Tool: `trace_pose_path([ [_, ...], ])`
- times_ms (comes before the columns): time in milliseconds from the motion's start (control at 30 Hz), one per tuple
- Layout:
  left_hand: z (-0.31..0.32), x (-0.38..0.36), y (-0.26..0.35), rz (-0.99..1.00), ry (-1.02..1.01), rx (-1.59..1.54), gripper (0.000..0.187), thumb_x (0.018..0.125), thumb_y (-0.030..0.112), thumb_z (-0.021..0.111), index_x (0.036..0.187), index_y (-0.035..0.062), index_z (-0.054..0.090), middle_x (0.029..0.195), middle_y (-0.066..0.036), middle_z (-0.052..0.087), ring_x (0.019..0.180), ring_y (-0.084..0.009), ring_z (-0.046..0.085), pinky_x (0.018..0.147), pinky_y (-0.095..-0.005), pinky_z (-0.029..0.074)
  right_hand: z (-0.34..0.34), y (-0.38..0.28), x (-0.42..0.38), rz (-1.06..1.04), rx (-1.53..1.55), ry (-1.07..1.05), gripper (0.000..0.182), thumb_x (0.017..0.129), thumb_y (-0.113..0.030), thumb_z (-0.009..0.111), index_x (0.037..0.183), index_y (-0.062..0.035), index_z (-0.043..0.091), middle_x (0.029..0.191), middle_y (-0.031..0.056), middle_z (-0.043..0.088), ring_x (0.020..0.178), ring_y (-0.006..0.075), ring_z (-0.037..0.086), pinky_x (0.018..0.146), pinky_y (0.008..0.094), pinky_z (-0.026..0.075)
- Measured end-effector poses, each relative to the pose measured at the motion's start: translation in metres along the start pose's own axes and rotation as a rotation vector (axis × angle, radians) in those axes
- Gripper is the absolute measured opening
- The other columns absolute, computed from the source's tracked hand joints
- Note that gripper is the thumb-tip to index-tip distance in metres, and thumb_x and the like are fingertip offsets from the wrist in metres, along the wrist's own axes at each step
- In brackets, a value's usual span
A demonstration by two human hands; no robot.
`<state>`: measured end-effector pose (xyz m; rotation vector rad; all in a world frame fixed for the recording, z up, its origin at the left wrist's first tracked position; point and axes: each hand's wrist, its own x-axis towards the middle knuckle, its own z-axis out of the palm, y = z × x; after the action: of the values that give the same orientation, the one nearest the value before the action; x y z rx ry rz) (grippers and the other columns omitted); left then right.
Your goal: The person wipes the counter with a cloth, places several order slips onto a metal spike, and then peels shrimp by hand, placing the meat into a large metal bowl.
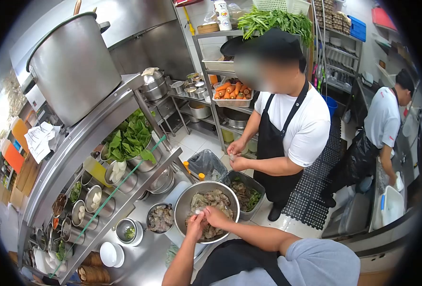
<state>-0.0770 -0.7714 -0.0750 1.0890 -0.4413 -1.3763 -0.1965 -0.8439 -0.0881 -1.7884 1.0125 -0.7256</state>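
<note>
Two hands meet over a large steel bowl (180, 204) of shrimp (212, 200) at the right edge of a steel counter (144, 256) in a busy kitchen.

From left, stacked white bowls (110, 254) sit near the counter's front edge, with a small bowl of chopped greens (126, 230) just behind; a smaller metal bowl of shrimp (161, 218) stands beside the large one. The left hand (194, 227) and right hand (217, 218) are close together above the heap, fingertips closed on a small pale piece (199, 211), too blurred to identify. Just beyond the large bowl's right side is a dark tub (261, 191) holding leafy greens and brownish pieces; past it, a co-worker (311, 125) in a black apron stands with both hands (237, 156) brought together.
</note>
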Motion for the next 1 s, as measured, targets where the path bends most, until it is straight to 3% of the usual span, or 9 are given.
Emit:
trace_pose_path([
  [67, -0.002, 0.008, -0.009, 0.016, 0.094, -0.012, 0.013, 0.097, 0.018, 0.065, 0.103, 0.0064, 0.065, 0.091, -0.004, 0.069, 0.081, -0.0142, 0.065, 0.07, -0.0312, 0.055, -0.007, -0.013, -0.008, 0.048, -0.191, -0.11, 0.032, 0.1, -0.031, 0.045, 0.096, -0.003, 0.061, 0.093, 0.0227, 0.067, 0.088, 0.0453, 0.063, 0.078, 0.0523, 0.05],
  [133, -0.011, 0.017, -0.019, 0.034, 0.192, -0.034, 0.012, 0.097, 0.018, 0.065, 0.102, 0.0075, 0.064, 0.09, -0.004, 0.068, 0.078, -0.0144, 0.064, 0.067, -0.0321, 0.054, 0.007, 0.009, -0.003, -0.034, -0.18, -0.012, 0.034, 0.101, -0.034, 0.045, 0.089, -0.0067, 0.06, 0.081, 0.0148, 0.066, 0.074, 0.0344, 0.064, 0.065, 0.0472, 0.05],
  [200, -0.021, 0.021, -0.019, 0.03, 0.064, -0.17, 0.01, 0.099, 0.018, 0.059, 0.095, 0.0089, 0.061, 0.082, -0.004, 0.065, 0.073, -0.0172, 0.064, 0.067, -0.0361, 0.055, -0.007, 0.002, 0.003, 0.594, 0.684, -0.454, 0.035, 0.103, -0.039, 0.044, 0.085, -0.0133, 0.058, 0.068, 0.0003, 0.055, 0.06, 0.016, 0.053, 0.055, 0.0337, 0.044],
  [300, -0.027, 0.017, -0.012, -0.046, -0.054, -0.227, 0.012, 0.099, 0.016, 0.056, 0.092, 0.007, 0.059, 0.077, -0.006, 0.062, 0.069, -0.0216, 0.063, 0.065, -0.0392, 0.056, -0.019, -0.004, 0.005, 0.713, 1.14, -0.742, 0.032, 0.103, -0.043, 0.046, 0.085, -0.018, 0.055, 0.064, -0.0087, 0.041, 0.057, 0.0052, 0.039, 0.054, 0.0224, 0.036],
  [633, -0.052, 0.02, -0.006, -0.174, -0.201, -0.194, 0.013, 0.093, 0.011, 0.059, 0.104, 0.0038, 0.06, 0.088, -0.014, 0.071, 0.086, -0.0342, 0.071, 0.077, -0.0466, 0.059, -0.027, -0.017, -0.001, 0.703, 1.649, -1.066, 0.025, 0.103, -0.036, 0.051, 0.094, -0.013, 0.054, 0.069, -0.0065, 0.043, 0.06, 0.0076, 0.042, 0.06, 0.0238, 0.038],
  [700, -0.045, 0.018, 0.004, 0.117, 0.061, 0.998, 0.029, 0.089, 0.011, 0.066, 0.116, 0.0017, 0.062, 0.094, -0.017, 0.068, 0.094, -0.0382, 0.069, 0.084, -0.0454, 0.056, -0.036, -0.021, 0.003, 0.63, 1.394, -0.845, 0.023, 0.105, -0.032, 0.049, 0.097, -0.011, 0.055, 0.072, -0.0053, 0.046, 0.062, 0.0079, 0.043, 0.06, 0.024, 0.039],
  [800, -0.044, -0.001, 0.02, 0.663, 0.047, 1.666, 0.04, 0.082, 0.011, 0.073, 0.121, 0.0045, 0.064, 0.098, -0.019, 0.068, 0.101, -0.0379, 0.066, 0.089, -0.0431, 0.052, -0.039, -0.003, 0.012, 0.329, 0.556, -0.601, 0.022, 0.103, -0.025, 0.049, 0.099, -0.006, 0.059, 0.08, -0.0012, 0.06, 0.066, 0.0117, 0.054, 0.062, 0.0287, 0.045],
  [833, -0.032, -0.012, 0.026, 0.771, 0.18, 1.757, 0.036, 0.079, 0.012, 0.074, 0.113, 0.0055, 0.068, 0.103, -0.019, 0.067, 0.103, -0.0359, 0.064, 0.087, -0.0439, 0.051, -0.033, 0.02, 0.014, -0.065, 0.062, -0.364, 0.021, 0.097, -0.022, 0.054, 0.099, -0.0052, 0.066, 0.092, 0.0087, 0.071, 0.074, 0.0236, 0.066, 0.068, 0.0386, 0.052],
  [1000, 0.008, -0.02, 0.039, 0.7, 0.024, 1.459, 0.022, 0.079, 0.011, 0.073, 0.101, 0.006, 0.071, 0.092, -0.016, 0.069, 0.088, -0.0354, 0.065, 0.079, -0.0447, 0.052, -0.043, -0.01, -0.003, -0.097, -0.383, -0.227, 0.017, 0.088, -0.023, 0.061, 0.092, -0.0086, 0.07, 0.094, 0.0168, 0.071, 0.086, 0.0372, 0.067, 0.077, 0.0492, 0.052],
])
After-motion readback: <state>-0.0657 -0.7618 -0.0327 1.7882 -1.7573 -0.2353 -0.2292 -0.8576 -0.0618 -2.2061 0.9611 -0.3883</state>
